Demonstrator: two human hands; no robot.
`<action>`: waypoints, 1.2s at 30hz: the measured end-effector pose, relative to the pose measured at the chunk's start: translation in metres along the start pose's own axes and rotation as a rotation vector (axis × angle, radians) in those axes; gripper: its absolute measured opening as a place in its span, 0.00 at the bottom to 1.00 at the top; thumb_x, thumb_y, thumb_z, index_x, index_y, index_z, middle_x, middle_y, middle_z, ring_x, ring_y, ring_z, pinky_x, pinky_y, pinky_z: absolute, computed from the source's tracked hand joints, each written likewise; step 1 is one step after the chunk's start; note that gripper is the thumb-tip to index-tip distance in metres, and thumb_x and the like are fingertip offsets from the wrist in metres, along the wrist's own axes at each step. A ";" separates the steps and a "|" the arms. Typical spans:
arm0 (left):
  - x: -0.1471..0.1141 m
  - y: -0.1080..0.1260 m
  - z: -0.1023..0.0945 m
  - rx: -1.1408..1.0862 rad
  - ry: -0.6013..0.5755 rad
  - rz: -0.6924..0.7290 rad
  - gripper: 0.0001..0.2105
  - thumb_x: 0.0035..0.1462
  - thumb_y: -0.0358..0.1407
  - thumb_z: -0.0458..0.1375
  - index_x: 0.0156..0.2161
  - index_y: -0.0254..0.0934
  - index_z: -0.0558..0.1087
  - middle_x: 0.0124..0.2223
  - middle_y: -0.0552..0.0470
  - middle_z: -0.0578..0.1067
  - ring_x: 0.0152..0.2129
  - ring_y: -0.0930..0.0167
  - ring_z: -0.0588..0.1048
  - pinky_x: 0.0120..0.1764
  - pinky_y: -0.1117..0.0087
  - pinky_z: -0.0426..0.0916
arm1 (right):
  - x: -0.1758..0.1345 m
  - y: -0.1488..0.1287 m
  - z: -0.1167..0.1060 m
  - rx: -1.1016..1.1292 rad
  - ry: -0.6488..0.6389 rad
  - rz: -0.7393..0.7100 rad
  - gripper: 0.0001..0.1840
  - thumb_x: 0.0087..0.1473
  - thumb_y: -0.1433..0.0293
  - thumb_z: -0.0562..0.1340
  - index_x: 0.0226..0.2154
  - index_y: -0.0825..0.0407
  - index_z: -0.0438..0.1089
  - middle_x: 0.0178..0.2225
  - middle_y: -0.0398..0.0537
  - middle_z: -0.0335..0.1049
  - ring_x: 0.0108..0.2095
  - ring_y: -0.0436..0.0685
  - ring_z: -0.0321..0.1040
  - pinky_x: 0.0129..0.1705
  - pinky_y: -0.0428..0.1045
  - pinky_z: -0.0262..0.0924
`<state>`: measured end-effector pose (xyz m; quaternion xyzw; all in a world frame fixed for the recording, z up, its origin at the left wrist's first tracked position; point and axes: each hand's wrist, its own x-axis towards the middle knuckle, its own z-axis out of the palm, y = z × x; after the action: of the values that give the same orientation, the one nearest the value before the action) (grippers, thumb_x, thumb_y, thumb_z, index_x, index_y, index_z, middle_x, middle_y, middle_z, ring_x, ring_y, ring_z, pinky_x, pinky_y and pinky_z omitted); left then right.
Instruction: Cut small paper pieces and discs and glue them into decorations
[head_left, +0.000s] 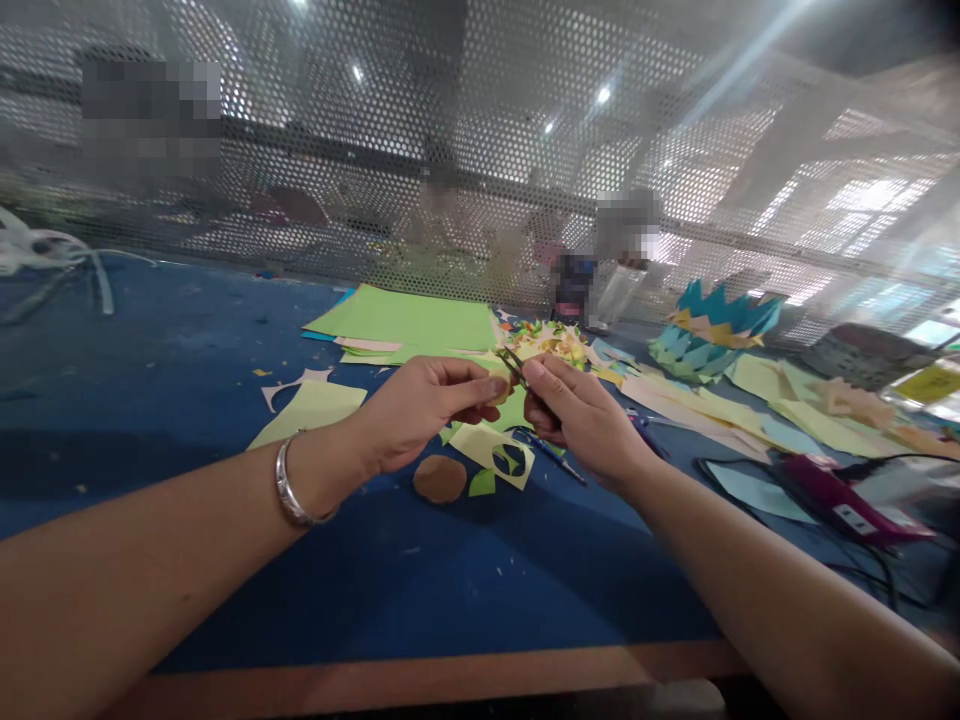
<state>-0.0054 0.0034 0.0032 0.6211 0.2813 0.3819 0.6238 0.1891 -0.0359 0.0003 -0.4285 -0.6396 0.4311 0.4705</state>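
My left hand (450, 395), with a silver bangle on its wrist, is closed in a pinch on a small yellowish paper piece (501, 397), mostly covered by the fingers. Facing it, my right hand (574, 405) is wrapped round a dark metal tool with two narrow tips (511, 362). These tips are slightly apart and right beside the left fingertips; whether they touch the paper I cannot tell. Below the hands lie a brown paper disc (439, 479), a green paper scrap (482, 483) and a pale yellow sheet with a cut-out hole (480, 447). A blue pen-like tool (551, 455) lies near them.
Green sheets (416, 318) are stacked behind my hands, beside a heap of small paper pieces (551, 343). To the right are a teal folded-paper bowl (712, 330), paper strips (690, 405) and a purple power strip (851, 500) with cables. A perforated metal screen (337, 150) stands behind the blue table (420, 580).
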 end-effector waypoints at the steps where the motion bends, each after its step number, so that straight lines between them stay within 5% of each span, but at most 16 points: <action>1: 0.000 0.000 -0.001 0.006 -0.004 0.012 0.09 0.54 0.41 0.69 0.31 0.36 0.80 0.29 0.53 0.77 0.29 0.74 0.73 0.35 0.73 0.65 | 0.000 -0.001 0.000 -0.006 -0.001 -0.006 0.20 0.66 0.51 0.58 0.33 0.49 0.62 0.20 0.33 0.52 0.19 0.45 0.45 0.19 0.44 0.39; 12: 0.000 0.004 0.000 -0.014 0.097 -0.016 0.10 0.54 0.41 0.70 0.31 0.37 0.78 0.31 0.53 0.79 0.32 0.73 0.76 0.34 0.72 0.63 | -0.002 0.003 -0.004 -0.149 -0.033 -0.061 0.22 0.63 0.49 0.62 0.34 0.50 0.66 0.20 0.34 0.50 0.20 0.46 0.43 0.22 0.47 0.37; 36: -0.003 0.005 -0.001 -0.034 -0.015 0.039 0.10 0.52 0.40 0.71 0.31 0.35 0.79 0.27 0.55 0.75 0.26 0.76 0.72 0.31 0.73 0.60 | -0.009 -0.010 -0.001 -0.361 -0.007 -0.129 0.18 0.66 0.54 0.59 0.33 0.51 0.65 0.20 0.34 0.53 0.20 0.46 0.47 0.21 0.47 0.41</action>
<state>-0.0083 0.0007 0.0077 0.6187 0.2583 0.3940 0.6288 0.1900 -0.0466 0.0083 -0.4625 -0.7343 0.2798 0.4106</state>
